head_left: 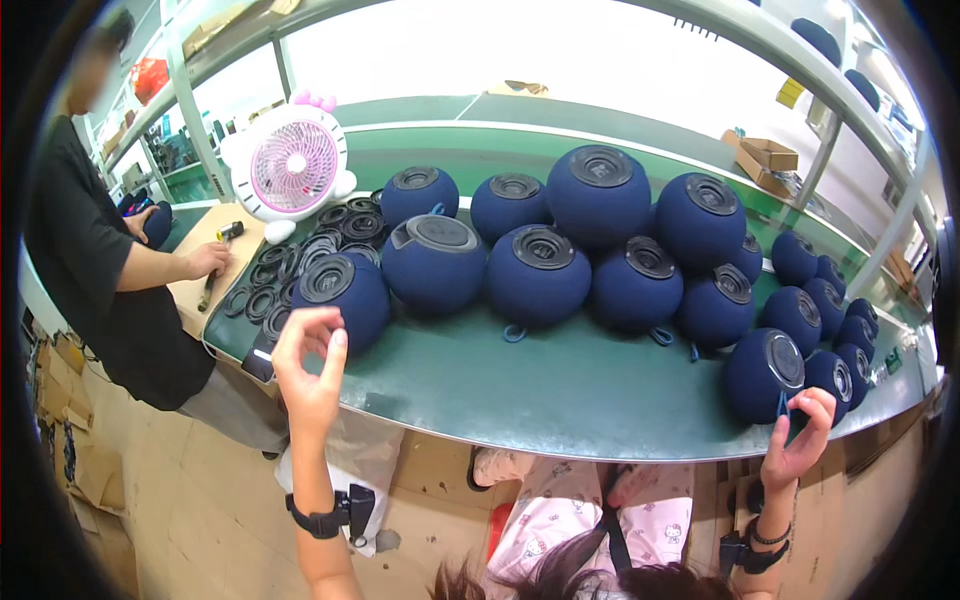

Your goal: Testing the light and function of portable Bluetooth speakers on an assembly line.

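Note:
At the right, my right hand (800,445) pinches the small blue cord loop (782,404) of a round navy fabric-covered speaker (752,378). This speaker sits near the table's front edge, its black round cap facing up and right. My left hand (310,370) is raised at the left, its fingers curved and thumb a little apart from the index finger, with nothing seen in it. Just behind that hand stands another navy speaker (362,300) with a ribbed black ring on top; whether the fingertips touch it I cannot tell.
Several more navy speakers (540,290) crowd the green table (540,385), some stacked. Black rings (300,255) lie heaped at the left, beside a pink and white fan (295,165). A person in black (110,270) works at the far left. An open carton (765,160) stands behind.

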`<state>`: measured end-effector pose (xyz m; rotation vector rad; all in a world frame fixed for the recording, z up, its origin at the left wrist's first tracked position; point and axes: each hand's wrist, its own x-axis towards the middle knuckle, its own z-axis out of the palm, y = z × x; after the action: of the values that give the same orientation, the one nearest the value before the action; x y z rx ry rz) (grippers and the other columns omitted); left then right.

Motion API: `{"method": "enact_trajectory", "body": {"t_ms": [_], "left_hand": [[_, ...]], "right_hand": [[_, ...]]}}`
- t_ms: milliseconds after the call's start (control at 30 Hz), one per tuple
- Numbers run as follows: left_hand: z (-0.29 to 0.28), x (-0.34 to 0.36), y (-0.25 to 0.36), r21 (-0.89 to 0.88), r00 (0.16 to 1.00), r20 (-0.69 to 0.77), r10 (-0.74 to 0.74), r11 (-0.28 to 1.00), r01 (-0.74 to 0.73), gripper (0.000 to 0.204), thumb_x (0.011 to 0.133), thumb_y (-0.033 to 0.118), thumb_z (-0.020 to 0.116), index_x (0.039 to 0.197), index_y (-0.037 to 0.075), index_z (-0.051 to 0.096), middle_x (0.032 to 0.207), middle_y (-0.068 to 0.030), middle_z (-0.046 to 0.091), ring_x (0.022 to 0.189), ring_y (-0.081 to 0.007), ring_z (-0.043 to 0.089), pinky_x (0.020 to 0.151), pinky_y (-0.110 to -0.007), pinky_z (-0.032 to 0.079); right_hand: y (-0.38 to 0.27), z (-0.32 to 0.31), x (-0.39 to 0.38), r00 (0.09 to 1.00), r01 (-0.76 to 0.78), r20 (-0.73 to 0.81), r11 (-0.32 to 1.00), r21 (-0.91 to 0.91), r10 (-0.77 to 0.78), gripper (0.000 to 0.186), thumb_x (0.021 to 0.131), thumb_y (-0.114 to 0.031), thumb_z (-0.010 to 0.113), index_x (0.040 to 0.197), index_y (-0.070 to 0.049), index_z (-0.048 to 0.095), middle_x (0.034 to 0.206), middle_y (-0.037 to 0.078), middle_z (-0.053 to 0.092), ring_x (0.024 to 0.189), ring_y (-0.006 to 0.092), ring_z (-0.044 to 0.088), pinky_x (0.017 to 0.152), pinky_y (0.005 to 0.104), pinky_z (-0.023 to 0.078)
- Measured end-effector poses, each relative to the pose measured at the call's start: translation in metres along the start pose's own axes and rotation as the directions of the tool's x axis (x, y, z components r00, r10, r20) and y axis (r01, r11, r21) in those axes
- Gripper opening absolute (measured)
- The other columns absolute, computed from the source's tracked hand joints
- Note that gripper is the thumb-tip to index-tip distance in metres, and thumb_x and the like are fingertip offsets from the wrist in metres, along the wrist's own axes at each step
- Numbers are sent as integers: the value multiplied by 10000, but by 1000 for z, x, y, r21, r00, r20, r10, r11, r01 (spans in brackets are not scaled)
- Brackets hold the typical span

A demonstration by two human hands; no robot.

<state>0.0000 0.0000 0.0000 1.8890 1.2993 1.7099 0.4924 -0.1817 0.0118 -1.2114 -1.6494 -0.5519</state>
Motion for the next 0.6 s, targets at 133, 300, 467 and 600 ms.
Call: {"method": "enact_trajectory", "body": {"t_ms": [133,300,467,600], "left_hand": [[24,38,6,300,972,-12,234,929,-219,305,762,63,710,1055,14,641,994,-68,622,832,-157,559,702,-268,434],[67,59,19,342,965,152,213,905,-254,896,594,347,882,1341,47,489,1359,-259,444,1242,-412,479,1040,-466,398],[105,90,-4,472,951,306,43,860,-191,1215,473,463,926,1461,75,333,1457,-327,323,1342,-452,371,1100,-476,345],[114,90,0,597,934,353,-54,782,-180,1236,354,386,947,1442,167,402,1434,-346,349,1301,-478,403,1069,-505,367]], "right_hand": [[3,25,25,999,-18,35,1000,-22,19,336,791,45,568,1119,-2,508,1022,149,510,860,220,502,809,325,441],[-10,68,55,982,80,165,993,88,-94,369,733,61,609,1086,-12,535,951,150,546,823,248,545,773,332,463],[-19,90,60,969,141,181,977,157,-169,411,669,43,667,1057,-22,547,928,155,562,771,272,563,691,364,487],[-7,71,60,987,74,145,997,-31,-68,445,655,41,675,1078,-21,550,953,161,568,792,284,568,713,365,485]]}}
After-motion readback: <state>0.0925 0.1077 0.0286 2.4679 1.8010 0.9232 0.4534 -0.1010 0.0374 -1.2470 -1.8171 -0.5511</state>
